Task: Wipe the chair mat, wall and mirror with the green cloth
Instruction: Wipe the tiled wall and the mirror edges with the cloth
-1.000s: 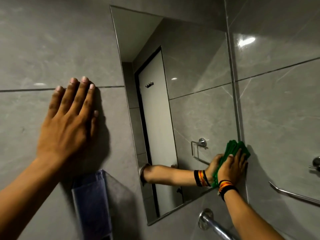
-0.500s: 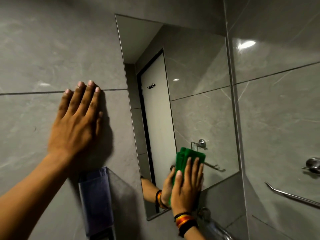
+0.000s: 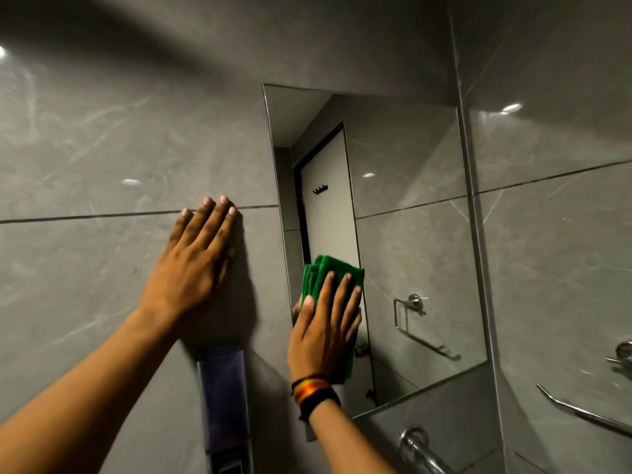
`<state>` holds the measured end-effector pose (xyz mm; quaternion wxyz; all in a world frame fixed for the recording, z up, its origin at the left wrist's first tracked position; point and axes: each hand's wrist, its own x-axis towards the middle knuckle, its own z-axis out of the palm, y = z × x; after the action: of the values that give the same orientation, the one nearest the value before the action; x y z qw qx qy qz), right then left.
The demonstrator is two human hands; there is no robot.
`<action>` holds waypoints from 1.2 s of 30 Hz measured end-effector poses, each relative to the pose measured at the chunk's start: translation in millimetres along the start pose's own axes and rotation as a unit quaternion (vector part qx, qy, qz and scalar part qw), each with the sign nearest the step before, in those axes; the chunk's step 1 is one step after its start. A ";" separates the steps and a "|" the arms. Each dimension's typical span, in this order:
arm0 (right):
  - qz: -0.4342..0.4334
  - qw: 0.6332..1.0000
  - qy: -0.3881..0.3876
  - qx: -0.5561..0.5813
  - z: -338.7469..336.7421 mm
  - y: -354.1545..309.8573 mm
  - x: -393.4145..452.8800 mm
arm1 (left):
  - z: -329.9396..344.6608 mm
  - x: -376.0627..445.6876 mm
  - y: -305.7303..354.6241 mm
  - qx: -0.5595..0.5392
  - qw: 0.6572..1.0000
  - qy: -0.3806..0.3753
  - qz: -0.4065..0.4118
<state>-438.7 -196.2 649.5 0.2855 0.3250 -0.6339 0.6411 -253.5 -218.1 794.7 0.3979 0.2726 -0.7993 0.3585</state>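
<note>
Right hand (image 3: 323, 331) presses flat, fingers spread, on the green cloth (image 3: 328, 278) against the mirror (image 3: 410, 206); left hand (image 3: 195, 265) lies open-palmed on the wall (image 3: 102, 148) beside it.

No text, label, brand, number or sign can be read anywhere in the view. The surfaces that show carry no print that I can make out.

Green cloth (image 3: 333, 273), grey veined wall (image 3: 102, 138), orange-black striped wristband (image 3: 313, 388).
</note>
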 end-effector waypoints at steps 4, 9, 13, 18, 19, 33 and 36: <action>-0.033 0.999 0.004 0.022 -2.6 -45.6 60.0 | -17.0 2.7 2.5 -0.007 0.999 -0.041 -0.011; -0.096 0.995 -0.009 0.040 -10.5 -102.5 133.8 | -35.0 4.5 -1.3 -0.001 0.996 -0.084 -0.005; -0.158 0.984 -0.062 0.055 -23.2 -126.1 174.0 | -44.2 5.0 -1.1 -0.005 0.994 -0.111 -0.007; -0.158 0.971 -0.046 0.171 -47.1 -127.3 175.3 | -58.6 -0.3 3.5 -0.009 0.995 -0.084 -0.043; -0.167 0.969 -0.034 0.181 -51.9 -130.4 170.4 | -64.9 -1.3 3.5 -0.006 0.996 -0.068 -0.050; -0.293 0.951 -0.067 0.073 -103.7 -232.4 77.3 | -154.9 -56.9 -28.0 0.019 0.993 0.027 -0.117; -0.298 0.950 -0.081 0.051 -111.3 -247.8 44.4 | -165.6 -83.9 -40.9 0.010 0.992 0.011 -0.124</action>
<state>-279.8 -78.9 841.1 0.3940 0.5644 -0.4957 0.5296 -106.2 -98.9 810.1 0.4456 0.3698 -0.7508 0.3177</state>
